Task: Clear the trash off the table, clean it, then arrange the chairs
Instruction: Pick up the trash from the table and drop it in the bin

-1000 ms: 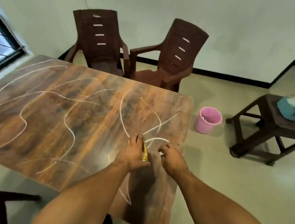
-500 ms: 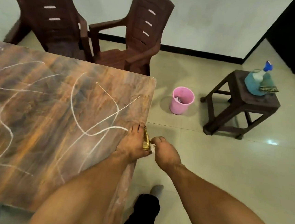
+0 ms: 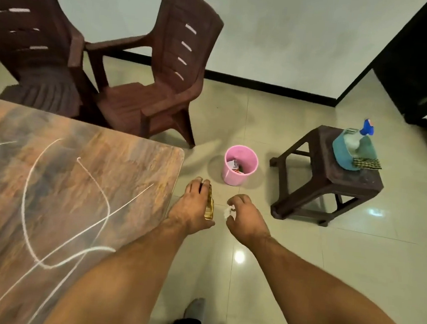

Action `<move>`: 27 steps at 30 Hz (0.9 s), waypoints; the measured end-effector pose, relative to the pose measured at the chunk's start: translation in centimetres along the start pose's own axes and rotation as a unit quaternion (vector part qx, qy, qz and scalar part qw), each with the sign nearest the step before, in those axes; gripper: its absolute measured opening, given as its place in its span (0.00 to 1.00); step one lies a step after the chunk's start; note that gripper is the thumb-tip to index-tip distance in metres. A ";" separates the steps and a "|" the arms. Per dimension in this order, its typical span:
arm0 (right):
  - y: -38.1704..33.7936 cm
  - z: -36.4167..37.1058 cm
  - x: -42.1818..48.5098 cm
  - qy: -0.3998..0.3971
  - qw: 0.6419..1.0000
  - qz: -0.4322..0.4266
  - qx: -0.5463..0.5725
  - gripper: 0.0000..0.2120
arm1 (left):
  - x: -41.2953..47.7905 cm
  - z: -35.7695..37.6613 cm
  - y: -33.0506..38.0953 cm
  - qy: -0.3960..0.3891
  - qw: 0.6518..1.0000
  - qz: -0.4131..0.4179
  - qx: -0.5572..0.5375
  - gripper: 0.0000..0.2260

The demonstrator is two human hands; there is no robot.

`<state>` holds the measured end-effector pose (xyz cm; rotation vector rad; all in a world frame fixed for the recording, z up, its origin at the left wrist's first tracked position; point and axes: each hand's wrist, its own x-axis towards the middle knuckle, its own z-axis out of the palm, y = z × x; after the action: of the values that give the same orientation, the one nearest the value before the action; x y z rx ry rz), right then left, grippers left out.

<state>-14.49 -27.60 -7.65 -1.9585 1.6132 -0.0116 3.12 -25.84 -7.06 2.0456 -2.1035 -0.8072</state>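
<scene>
My left hand [image 3: 190, 206] is closed on a shiny golden wrapper [image 3: 209, 206], held over the floor just past the table's right edge. A little to its right, my right hand [image 3: 246, 217] pinches a small white scrap of paper [image 3: 228, 211]. Both hands hover short of the pink bin [image 3: 240, 165], which stands on the floor and has some trash inside. The wood-grain table [image 3: 76, 188] at the left is marked with white chalk lines [image 3: 27, 197]. Two brown plastic chairs, one [image 3: 157, 79] beside the other [image 3: 31, 42], stand behind the table.
A dark brown stool [image 3: 335, 177] right of the bin carries a blue basin [image 3: 347, 153], a spray bottle [image 3: 362, 131] and a checked cloth [image 3: 367, 163]. Glossy tiled floor lies between table and stool. A dark doorway [image 3: 423, 51] is at the far right. My feet show at the bottom.
Both hands have left the tabletop and moved right, past the table edge, toward the pink bin, still carrying the wrapper and scrap. My view has swung right.
</scene>
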 end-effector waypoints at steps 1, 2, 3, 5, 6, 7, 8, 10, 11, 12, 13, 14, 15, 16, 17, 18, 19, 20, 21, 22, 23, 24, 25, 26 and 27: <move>0.6 -1.0 1.0 0.002 1.000 -0.001 0.003 0.20 | 1.4 -0.3 0.5 -0.003 1.000 -0.001 0.005 0.53; 1.1 -1.8 1.9 0.006 1.000 -0.003 0.003 0.21 | 2.6 -0.7 1.0 -0.008 1.000 0.000 0.011 0.53; 1.9 -2.7 3.1 0.011 1.000 -0.002 0.007 0.22 | 4.1 -1.0 1.6 -0.012 1.000 0.001 0.017 0.53; 3.6 -4.0 5.7 0.018 1.000 -0.004 0.020 0.20 | 7.1 -1.1 2.7 -0.014 0.999 0.001 0.033 0.53; 4.3 -4.5 6.9 0.022 1.000 -0.004 0.022 0.18 | 8.5 -1.1 3.2 -0.017 0.999 0.003 0.039 0.53; 5.3 -4.9 8.4 0.028 0.999 -0.006 0.025 0.17 | 10.2 -1.0 3.7 -0.014 0.999 0.002 0.041 0.53; 7.2 -5.4 11.2 0.027 0.999 -0.001 0.026 0.16 | 13.2 -0.1 4.4 -0.015 0.999 -0.003 0.038 0.53; 9.1 -5.9 14.5 0.031 0.999 -0.006 0.017 0.17 | 16.5 0.3 5.1 -0.011 0.999 0.001 0.036 0.54; 10.5 -6.2 16.7 0.027 0.999 -0.005 0.018 0.17 | 18.7 1.1 5.6 -0.016 0.999 0.004 0.033 0.54; 12.6 -6.2 20.3 0.018 1.000 -0.004 0.020 0.18 | 22.3 2.3 6.1 -0.026 0.999 -0.004 0.028 0.54; 14.3 -6.0 23.1 0.011 1.000 0.002 0.022 0.19 | 24.9 3.3 6.3 -0.037 0.999 -0.005 0.021 0.54; 15.6 -5.8 25.5 0.005 1.000 0.005 0.021 0.20 | 27.0 4.1 6.5 -0.047 0.999 -0.011 0.012 0.54; 17.6 -5.2 29.4 -0.012 1.000 0.011 0.022 0.21 | 30.7 5.8 6.2 -0.064 0.998 -0.021 0.003 0.54; 19.2 -4.7 32.2 -0.025 0.999 0.013 0.016 0.22 | 33.2 7.0 6.3 -0.075 0.997 -0.031 0.003 0.54; 21.1 -3.8 35.9 -0.036 0.999 0.019 0.011 0.22 | 36.5 8.6 5.9 -0.081 0.996 -0.033 0.007 0.54; 22.6 -3.2 38.5 -0.051 0.998 0.026 0.004 0.22 | 38.8 9.8 5.5 -0.087 0.996 -0.036 0.011 0.54; 23.8 -2.6 40.9 -0.068 0.997 0.026 -0.002 0.22 | 40.7 10.9 4.9 -0.090 0.995 -0.042 0.010 0.54; 25.2 -1.7 43.7 -0.091 0.995 0.031 -0.007 0.23 | 43.0 12.3 4.2 -0.098 0.994 -0.046 0.007 0.54; 26.5 -0.7 45.9 -0.109 0.993 0.032 -0.011 0.23 | 44.7 13.6 3.5 -0.102 0.993 -0.052 0.008 0.54; 27.8 0.4 48.4 -0.125 0.991 0.036 -0.009 0.24 | 46.7 14.9 2.7 -0.106 0.993 -0.058 0.006 0.54; 28.6 1.2 50.1 -0.140 0.989 0.038 -0.006 0.25 | 48.1 15.9 2.1 -0.111 0.992 -0.060 0.009 0.54; 29.2 1.9 51.6 -0.151 0.988 0.039 0.004 0.26 | 49.3 16.8 1.5 -0.114 0.991 -0.064 0.009 0.54; 30.0 2.7 53.2 -0.158 0.987 0.039 0.019 0.30 | 50.9 18.1 0.8 -0.115 0.991 -0.067 0.009 0.54; 30.5 3.3 54.4 -0.164 0.985 0.037 0.027 0.34 | 52.1 19.0 0.6 -0.119 0.991 -0.069 0.008 0.55; 31.0 3.9 55.5 -0.170 0.984 0.040 0.031 0.37 | 53.3 20.0 0.3 -0.124 0.990 -0.070 0.005 0.55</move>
<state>-26.06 -78.38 -44.34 -1.7363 1.4447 0.2879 -10.60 -70.69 -39.40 2.2209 -2.1010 -1.1280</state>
